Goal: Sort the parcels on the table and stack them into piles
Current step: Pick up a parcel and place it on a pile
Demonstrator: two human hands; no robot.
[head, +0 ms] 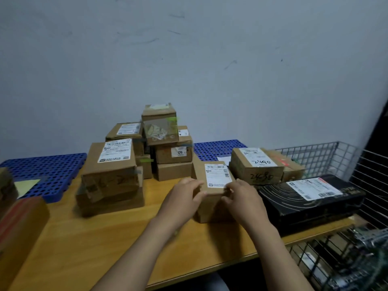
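From the head camera, a small brown box [212, 192] with a white label stands on the wooden table [88, 238], and both hands are on it. The left hand [182, 198] presses its fingers against the box's left side, thumb on the top edge; the right hand [243, 200] curls its fingers around the right side. Left of this box sits a low pile of brown parcels [111, 177]. Behind it rises a taller pile [165, 141] (topped by a taped box). To its right lie a box marked 2490 [256, 164] and, nearer, a long black box [310, 198]. Beyond that stands a wire basket [327, 158].
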